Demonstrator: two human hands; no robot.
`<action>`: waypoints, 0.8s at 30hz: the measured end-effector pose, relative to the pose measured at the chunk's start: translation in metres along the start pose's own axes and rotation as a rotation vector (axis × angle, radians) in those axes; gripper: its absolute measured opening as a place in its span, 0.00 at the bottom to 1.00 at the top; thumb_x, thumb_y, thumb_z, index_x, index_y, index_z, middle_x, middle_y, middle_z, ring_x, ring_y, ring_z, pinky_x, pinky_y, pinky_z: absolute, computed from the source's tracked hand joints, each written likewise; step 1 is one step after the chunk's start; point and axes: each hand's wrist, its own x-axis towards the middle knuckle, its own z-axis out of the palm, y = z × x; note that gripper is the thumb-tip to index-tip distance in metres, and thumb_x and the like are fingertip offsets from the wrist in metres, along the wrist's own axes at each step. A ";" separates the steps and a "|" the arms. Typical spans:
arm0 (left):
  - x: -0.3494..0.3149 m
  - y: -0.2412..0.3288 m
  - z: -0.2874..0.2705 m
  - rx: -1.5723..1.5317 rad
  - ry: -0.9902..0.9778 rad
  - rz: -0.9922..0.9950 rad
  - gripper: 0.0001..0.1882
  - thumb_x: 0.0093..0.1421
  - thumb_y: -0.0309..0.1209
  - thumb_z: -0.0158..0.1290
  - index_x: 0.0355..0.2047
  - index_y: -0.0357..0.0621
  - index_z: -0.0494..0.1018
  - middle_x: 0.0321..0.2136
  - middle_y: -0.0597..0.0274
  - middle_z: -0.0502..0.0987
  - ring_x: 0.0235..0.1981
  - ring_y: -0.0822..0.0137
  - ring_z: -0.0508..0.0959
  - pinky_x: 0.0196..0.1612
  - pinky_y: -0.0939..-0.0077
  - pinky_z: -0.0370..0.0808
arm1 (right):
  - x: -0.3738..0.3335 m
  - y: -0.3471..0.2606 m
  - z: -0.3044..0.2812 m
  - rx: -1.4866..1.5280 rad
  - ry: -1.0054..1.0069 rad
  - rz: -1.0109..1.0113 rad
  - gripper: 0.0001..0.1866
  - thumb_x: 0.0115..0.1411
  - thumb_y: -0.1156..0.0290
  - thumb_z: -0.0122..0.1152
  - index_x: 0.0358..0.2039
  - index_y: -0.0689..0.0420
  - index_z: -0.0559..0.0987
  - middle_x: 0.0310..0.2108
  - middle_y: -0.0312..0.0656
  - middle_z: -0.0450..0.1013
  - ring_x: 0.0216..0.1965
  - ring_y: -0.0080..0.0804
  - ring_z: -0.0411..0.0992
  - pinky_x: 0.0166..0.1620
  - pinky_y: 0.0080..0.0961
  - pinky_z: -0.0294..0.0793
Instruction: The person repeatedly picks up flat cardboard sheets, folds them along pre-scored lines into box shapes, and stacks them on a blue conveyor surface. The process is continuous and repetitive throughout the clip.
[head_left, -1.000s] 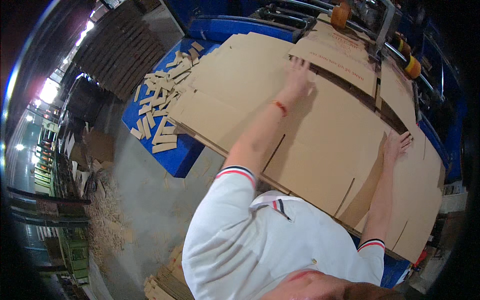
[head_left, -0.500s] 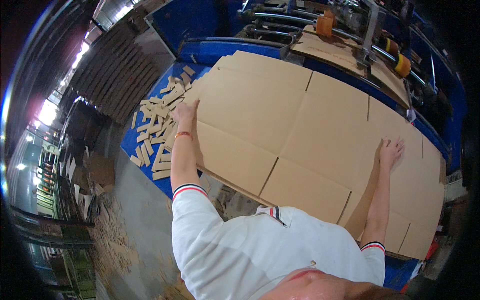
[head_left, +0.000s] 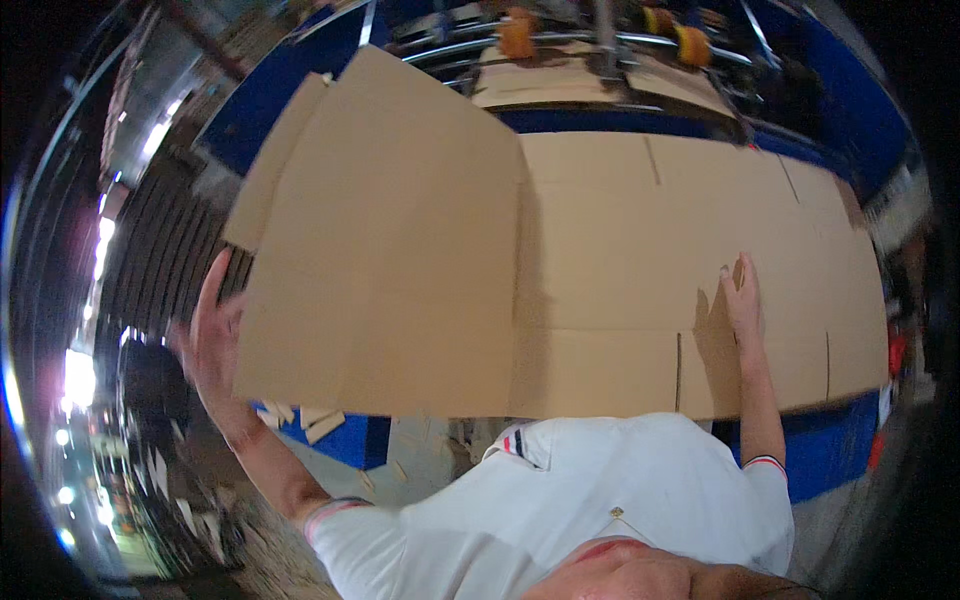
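A large flat cardboard box blank (head_left: 610, 240) lies in front of me, creased and slotted along its long edges. Its left panel (head_left: 385, 250) is raised along a crease and casts a shadow on the flat part. Beside the raised panel's outer edge is my left hand (head_left: 213, 335), slightly blurred, its fingers spread; whether it touches the board is hard to see. My right hand (head_left: 742, 305) hovers or rests lightly over the right half of the blank, fingers apart, its shadow beside it. Neither hand grips anything visible.
Behind the blank stands a blue machine with metal rods, orange rollers (head_left: 516, 35) and another cardboard sheet (head_left: 545, 75) in it. Small cardboard offcuts (head_left: 318, 422) lie on a blue surface (head_left: 360, 440) at the lower left. Dark stacked sheets (head_left: 135, 260) stand farther left.
The blank's left panel has swung up from flat and now hides most of the offcuts. My left hand has moved outward to the left; my right hand has shifted slightly left.
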 end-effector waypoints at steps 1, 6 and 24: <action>-0.020 -0.018 0.011 -0.044 0.072 0.056 0.36 0.60 0.42 0.50 0.62 0.34 0.51 0.55 0.45 0.65 0.54 0.54 0.68 0.55 0.63 0.67 | -0.016 0.002 -0.010 0.047 0.014 0.030 0.29 0.60 0.59 0.54 0.57 0.63 0.65 0.59 0.58 0.59 0.62 0.54 0.53 0.64 0.44 0.52; -0.085 -0.177 0.029 0.562 0.642 -0.103 0.29 0.56 0.34 0.54 0.55 0.35 0.59 0.47 0.51 0.70 0.46 0.60 0.71 0.49 0.67 0.69 | -0.080 0.158 -0.096 -0.448 0.405 0.159 0.21 0.61 0.60 0.54 0.49 0.61 0.71 0.53 0.51 0.66 0.52 0.46 0.65 0.56 0.41 0.63; 0.029 -0.174 0.010 0.936 0.663 0.203 0.09 0.58 0.25 0.57 0.38 0.37 0.73 0.32 0.63 0.76 0.33 0.73 0.73 0.38 0.79 0.72 | -0.116 0.000 -0.178 0.623 1.107 0.030 0.15 0.62 0.69 0.51 0.48 0.62 0.73 0.46 0.46 0.73 0.43 0.37 0.72 0.48 0.32 0.72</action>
